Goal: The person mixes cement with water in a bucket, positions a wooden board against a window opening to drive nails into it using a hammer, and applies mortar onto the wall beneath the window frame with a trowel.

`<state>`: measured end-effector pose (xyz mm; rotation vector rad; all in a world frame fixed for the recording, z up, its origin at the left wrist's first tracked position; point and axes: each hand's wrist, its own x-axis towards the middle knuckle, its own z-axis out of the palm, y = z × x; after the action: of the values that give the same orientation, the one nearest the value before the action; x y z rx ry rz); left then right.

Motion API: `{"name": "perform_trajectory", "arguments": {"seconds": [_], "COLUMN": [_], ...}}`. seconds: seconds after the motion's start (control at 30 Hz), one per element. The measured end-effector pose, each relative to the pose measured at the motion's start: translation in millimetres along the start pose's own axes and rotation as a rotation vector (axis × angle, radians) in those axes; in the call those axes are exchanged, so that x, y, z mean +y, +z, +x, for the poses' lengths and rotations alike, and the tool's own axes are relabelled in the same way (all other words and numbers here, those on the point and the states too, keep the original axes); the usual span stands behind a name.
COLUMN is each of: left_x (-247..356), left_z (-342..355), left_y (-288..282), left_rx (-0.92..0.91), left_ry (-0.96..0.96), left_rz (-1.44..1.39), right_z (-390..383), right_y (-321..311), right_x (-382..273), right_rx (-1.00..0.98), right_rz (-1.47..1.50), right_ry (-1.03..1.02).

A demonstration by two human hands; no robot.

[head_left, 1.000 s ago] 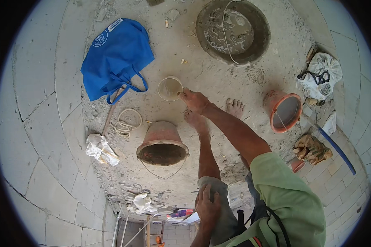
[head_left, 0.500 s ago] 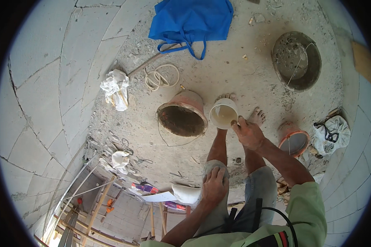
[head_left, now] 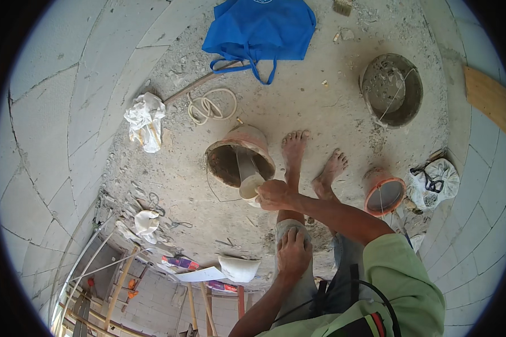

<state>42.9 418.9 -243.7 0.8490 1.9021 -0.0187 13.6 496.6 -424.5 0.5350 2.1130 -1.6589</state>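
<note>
My right hand [head_left: 274, 195] is closed on the edge of a small white tub [head_left: 252, 186], tipped toward the left. A stream of cloudy water [head_left: 245, 161] runs from the tub into the dirty reddish bucket [head_left: 247, 135]. That bucket has a dark, crusted inside and a thin wire handle hanging down on its near side. What lies at its bottom is hard to make out. My left hand [head_left: 294, 254] lies flat on my knee with its fingers stretched out, holding nothing.
A wide dark bucket [head_left: 413, 106] with grey mortar stands at the far right; nearer is a small orange-rimmed bucket [head_left: 384, 196] beside a white sack [head_left: 441, 174]. A blue bag [head_left: 261, 33] and coiled hose [head_left: 212, 106] lie farther off. Block walls [head_left: 45, 123] flank the rubble-strewn floor.
My right hand has carried the white tub left, from over my foot to the reddish bucket, and tilted it; water now pours out. My left hand stays on my knee.
</note>
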Motion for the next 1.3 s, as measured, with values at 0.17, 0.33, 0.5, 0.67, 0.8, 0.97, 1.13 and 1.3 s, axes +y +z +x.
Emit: {"name": "perform_trajectory", "arguments": {"seconds": [0.17,0.33,0.5,0.67,0.8,0.97,1.13,1.3], "left_x": [-2.5,-4.2,-4.6,-1.2,4.4,11.6,20.9,30.5], "left_z": [0.9,3.2,6.4,10.5,16.4,22.1,26.5,35.6], "left_y": [0.5,-3.3,-5.7,-10.5,-19.2,-24.9,-22.1,-22.5], "left_rx": [0.022,0.024,-0.013,-0.092,-0.134,-0.221,-0.254,-0.287], "left_ry": [0.005,0.016,0.038,0.003,0.065,0.038,0.120,0.158], "left_rz": [0.000,-0.010,-0.012,0.017,0.024,0.222,0.423,0.529], "right_z": [18.0,14.1,10.2,-9.8,-51.7,-161.1,-277.9,-377.2], "right_y": [-10.2,-21.3,-20.1,-32.2,-67.7,-103.8,-81.0,-5.8], "right_x": [-8.2,-12.0,-3.9,-4.1,-6.2,-7.2,-4.4,-10.3], "right_rx": [-0.256,-0.398,-0.487,-0.297,-0.035,0.691,1.130,1.529], "right_rz": [0.260,0.694,1.093,1.263,1.182,1.136,1.121,1.175], "right_ry": [0.254,0.348,0.527,0.510,0.455,0.369,0.498,0.881]}}
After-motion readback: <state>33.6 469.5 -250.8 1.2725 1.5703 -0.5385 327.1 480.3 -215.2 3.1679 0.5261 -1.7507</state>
